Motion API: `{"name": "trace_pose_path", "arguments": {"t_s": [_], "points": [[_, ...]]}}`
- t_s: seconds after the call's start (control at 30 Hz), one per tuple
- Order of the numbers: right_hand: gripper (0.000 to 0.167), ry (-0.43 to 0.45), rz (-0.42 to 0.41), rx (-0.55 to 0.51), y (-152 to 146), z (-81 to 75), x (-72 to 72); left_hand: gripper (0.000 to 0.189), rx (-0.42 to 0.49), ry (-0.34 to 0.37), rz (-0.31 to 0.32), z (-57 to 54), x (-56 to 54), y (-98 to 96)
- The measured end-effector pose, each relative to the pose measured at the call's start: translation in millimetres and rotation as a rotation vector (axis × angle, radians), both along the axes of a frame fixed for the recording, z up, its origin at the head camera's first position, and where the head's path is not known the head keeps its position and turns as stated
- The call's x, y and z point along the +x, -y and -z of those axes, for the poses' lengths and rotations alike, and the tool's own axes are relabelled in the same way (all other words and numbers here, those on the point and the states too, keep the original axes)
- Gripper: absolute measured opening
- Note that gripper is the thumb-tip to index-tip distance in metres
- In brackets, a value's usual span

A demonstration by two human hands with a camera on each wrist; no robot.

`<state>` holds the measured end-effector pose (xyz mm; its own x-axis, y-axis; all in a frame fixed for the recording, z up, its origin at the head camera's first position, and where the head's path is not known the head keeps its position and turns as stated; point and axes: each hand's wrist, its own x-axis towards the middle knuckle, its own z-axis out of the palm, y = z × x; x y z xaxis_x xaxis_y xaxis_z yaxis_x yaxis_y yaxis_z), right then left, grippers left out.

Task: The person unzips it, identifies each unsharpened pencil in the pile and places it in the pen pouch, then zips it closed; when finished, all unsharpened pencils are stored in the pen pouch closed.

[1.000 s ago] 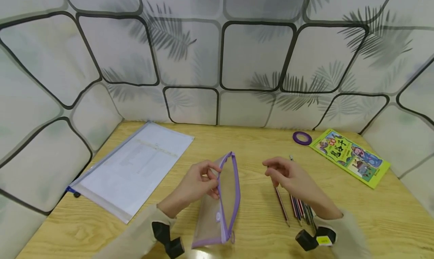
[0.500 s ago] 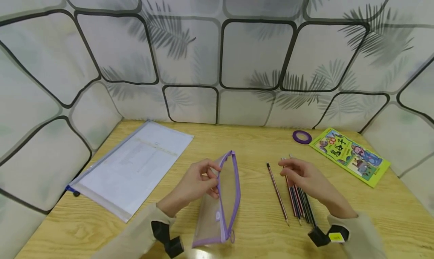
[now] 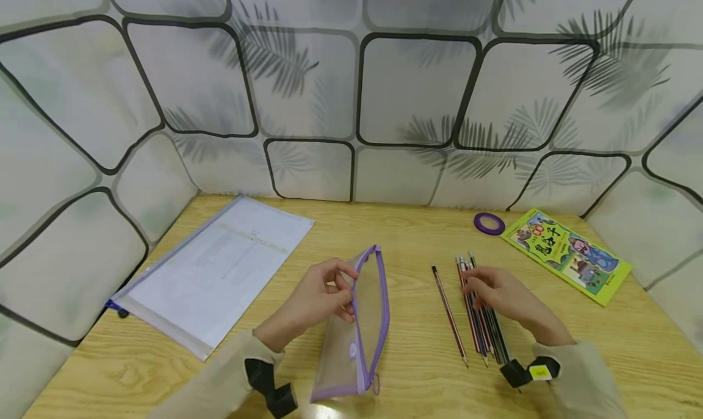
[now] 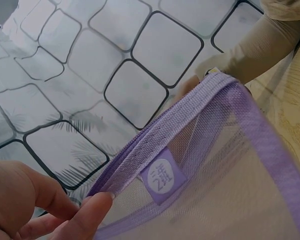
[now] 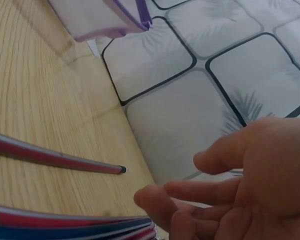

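My left hand (image 3: 318, 294) pinches the side of a see-through mesh pencil pouch (image 3: 336, 361) with purple edging. The pouch stands on the table, its zip undone and its mouth gaping toward the right. A purple tag (image 4: 164, 176) with a white oval shows on it in the left wrist view. Over a bunch of pencils (image 3: 484, 336) hovers my right hand (image 3: 502, 294), fingers loosely bent. The right wrist view shows a gap between its thumb and fingers, with nothing held. One red-and-black striped pencil (image 3: 450, 318) lies apart, left of the bunch.
A clear document folder (image 3: 219, 266) with white paper lies on the left of the wooden table (image 3: 406, 370). At the back right are a purple tape roll (image 3: 489, 223) and a yellow-green picture book (image 3: 568, 254). Patterned fabric walls (image 3: 417, 89) surround the table.
My right hand has moved right from beside the lone pencil, then down over the bunch of pencils. The lone pencil's upper end is now uncovered. My left hand and the pouch stay put.
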<state>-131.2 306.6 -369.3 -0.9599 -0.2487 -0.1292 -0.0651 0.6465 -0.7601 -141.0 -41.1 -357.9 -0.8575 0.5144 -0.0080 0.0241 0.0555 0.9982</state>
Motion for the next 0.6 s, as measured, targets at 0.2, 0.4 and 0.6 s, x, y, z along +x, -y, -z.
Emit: {"name": "trace_pose_path", "arguments": {"t_s": [0.2,0.4,0.6], "points": [[0.041,0.024,0.025,0.041,-1.8,4.0,-0.5,0.030,-0.006,0.000,-0.010,-1.3,0.7,0.4],[0.043,0.012,0.032,0.095,-1.6,5.2,0.1,0.030,-0.006,0.001,-0.006,-1.5,0.2,0.1],[0.044,0.000,0.034,0.150,-0.2,2.7,0.7,0.030,-0.006,0.002,-0.006,-2.5,0.3,0.7]]}}
